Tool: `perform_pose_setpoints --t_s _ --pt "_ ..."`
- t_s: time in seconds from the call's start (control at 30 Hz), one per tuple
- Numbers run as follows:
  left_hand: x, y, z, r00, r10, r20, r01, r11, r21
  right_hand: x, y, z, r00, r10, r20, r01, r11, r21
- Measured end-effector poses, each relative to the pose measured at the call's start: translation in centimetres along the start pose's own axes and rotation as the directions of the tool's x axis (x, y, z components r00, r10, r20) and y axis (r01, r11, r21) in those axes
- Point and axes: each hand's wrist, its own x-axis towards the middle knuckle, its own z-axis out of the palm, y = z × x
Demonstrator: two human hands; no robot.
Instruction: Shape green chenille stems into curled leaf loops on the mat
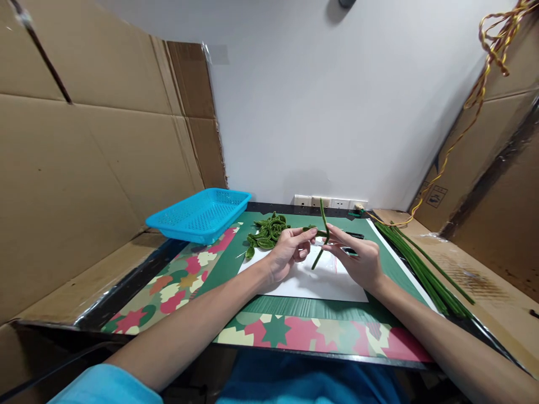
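Between my hands is a green pipe cleaner (323, 213), bent, with one end pointing up and the other hanging down over the white paper (303, 280). My left hand (292, 249) pinches a folded green part of it between thumb and fingers. From the other side, my right hand (353, 255) grips the stem near the bend with thumb and fingertips. Just behind my left hand lies a pile of green pipe-cleaner leaf shapes (269, 229). A dark object (353, 235), partly hidden by my right hand, lies on the mat; I cannot make out what it is.
A blue perforated basket (197, 216) stands at the back left. Long green pipe cleaners (421, 264) lie in a bundle at the right. Cardboard walls (84, 168) flank the table, sockets (330, 202) line its rear, and a twisted yellow cord (455, 151) hangs at right.
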Motion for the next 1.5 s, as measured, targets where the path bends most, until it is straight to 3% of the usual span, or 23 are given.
perform_pose_setpoints --t_s 0.43,1.3,1.5 --pt "-0.8 -0.5 1.3 0.999 -0.012 0.030 0.017 0.988 -0.156 0.6 -0.4 -0.6 0.998 -0.058 0.008 0.059 0.995 -0.077" --pt "-0.7 -0.5 1.0 0.982 -0.078 0.174 0.109 0.979 -0.173 0.9 -0.9 -1.1 0.988 -0.153 0.027 0.156 0.980 -0.122" --pt "-0.5 -0.6 0.9 0.992 -0.057 0.109 0.074 0.985 -0.157 1.0 -0.5 -1.2 0.990 -0.122 0.066 0.126 0.990 -0.069"
